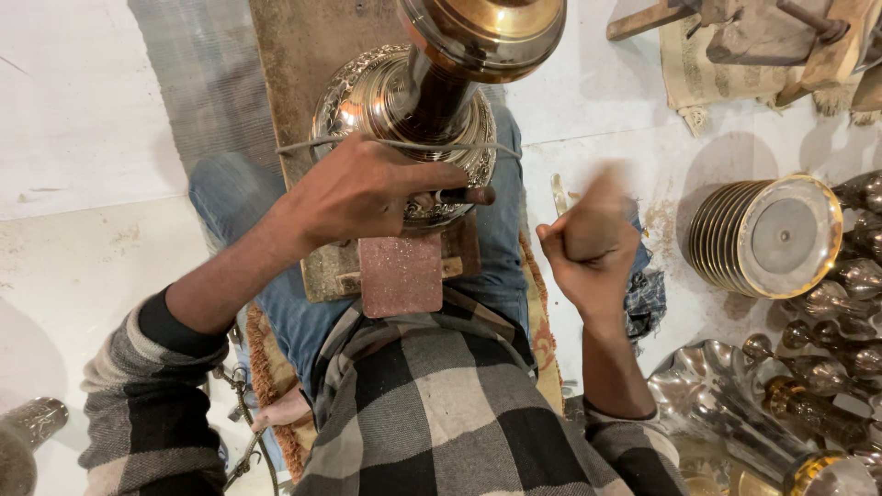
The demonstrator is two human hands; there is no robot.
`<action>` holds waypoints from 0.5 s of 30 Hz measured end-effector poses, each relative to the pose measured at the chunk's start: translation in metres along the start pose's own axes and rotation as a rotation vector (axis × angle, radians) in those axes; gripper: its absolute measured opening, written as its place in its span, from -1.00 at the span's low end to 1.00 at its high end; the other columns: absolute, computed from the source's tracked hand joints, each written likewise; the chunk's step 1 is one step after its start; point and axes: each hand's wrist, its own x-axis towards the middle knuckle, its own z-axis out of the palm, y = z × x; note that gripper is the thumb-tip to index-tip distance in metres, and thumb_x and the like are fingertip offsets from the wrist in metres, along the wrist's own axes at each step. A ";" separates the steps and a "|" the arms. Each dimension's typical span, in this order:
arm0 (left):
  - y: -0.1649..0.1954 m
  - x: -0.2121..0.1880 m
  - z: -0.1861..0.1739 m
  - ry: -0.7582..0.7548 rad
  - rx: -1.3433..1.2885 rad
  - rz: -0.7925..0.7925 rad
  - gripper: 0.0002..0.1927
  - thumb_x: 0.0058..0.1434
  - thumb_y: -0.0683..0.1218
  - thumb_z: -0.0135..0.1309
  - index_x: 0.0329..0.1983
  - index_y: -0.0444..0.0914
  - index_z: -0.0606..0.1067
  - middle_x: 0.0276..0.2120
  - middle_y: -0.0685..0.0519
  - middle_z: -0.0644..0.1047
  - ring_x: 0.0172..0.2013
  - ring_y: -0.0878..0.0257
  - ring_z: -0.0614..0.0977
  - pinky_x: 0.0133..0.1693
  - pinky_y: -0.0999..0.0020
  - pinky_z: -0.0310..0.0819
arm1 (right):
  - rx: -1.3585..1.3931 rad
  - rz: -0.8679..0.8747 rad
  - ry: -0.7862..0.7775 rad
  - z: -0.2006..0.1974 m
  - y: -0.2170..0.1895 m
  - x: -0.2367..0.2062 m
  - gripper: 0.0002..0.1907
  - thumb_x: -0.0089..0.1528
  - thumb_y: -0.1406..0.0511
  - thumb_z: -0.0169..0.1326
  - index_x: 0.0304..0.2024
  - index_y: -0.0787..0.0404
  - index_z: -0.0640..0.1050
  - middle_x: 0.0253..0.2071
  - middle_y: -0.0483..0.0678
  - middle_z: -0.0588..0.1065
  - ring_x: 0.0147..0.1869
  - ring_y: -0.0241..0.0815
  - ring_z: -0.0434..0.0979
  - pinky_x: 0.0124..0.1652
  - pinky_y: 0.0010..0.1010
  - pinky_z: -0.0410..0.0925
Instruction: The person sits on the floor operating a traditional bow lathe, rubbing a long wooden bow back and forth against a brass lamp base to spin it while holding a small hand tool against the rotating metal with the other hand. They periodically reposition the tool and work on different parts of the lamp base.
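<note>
A large ornate brass lamp piece (418, 101) with an engraved round base and a polished stem lies on a wooden board (303, 55) across my lap. My left hand (367, 188) rests on the engraved rim and grips a thin dark chisel-like tool (464, 196) pointed at the metal. A cord (312, 144) runs over that hand and around the base. My right hand (588, 243) is raised to the right of the piece, blurred, fingers closed in a fist; what it holds cannot be made out. A reddish block (400, 273) sits under the base.
To the right on the floor lie a round ribbed brass base (767, 237) on its side, several shiny metal lamp parts (831, 303) and a scalloped metal tray (707, 390). Wooden pieces on cloth (781, 37) lie at the top right. Another metal piece (28, 427) is at bottom left.
</note>
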 end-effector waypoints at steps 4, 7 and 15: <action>-0.001 0.003 0.000 -0.033 -0.026 -0.017 -0.36 0.01 0.02 0.44 0.20 0.02 0.51 -0.08 -0.02 0.66 -0.13 0.07 0.71 -0.07 0.13 0.66 | 0.024 0.038 -0.019 -0.003 -0.004 -0.001 -0.84 0.07 0.50 0.17 -0.28 0.28 0.58 -0.50 -0.15 0.48 -0.46 -0.40 0.42 -0.47 -0.55 0.22; 0.000 0.003 -0.003 -0.062 -0.003 -0.053 -0.35 0.00 -0.05 0.41 0.21 0.03 0.53 -0.06 0.01 0.66 -0.09 0.07 0.71 0.00 0.14 0.65 | -0.220 0.061 -0.027 -0.003 -0.005 -0.004 -0.82 -0.04 0.51 0.17 -0.37 0.29 0.56 -0.57 -0.12 0.45 -0.52 -0.37 0.41 -0.46 -0.50 0.24; 0.004 0.006 -0.010 -0.048 -0.001 -0.002 -0.31 -0.06 -0.11 0.37 0.22 0.09 0.53 0.02 0.00 0.65 -0.01 0.07 0.68 0.06 0.10 0.61 | -0.202 0.097 0.016 -0.001 0.003 -0.017 -0.90 0.13 0.52 0.19 -0.37 0.26 0.57 -0.51 -0.10 0.51 -0.48 -0.34 0.51 -0.44 -0.50 0.36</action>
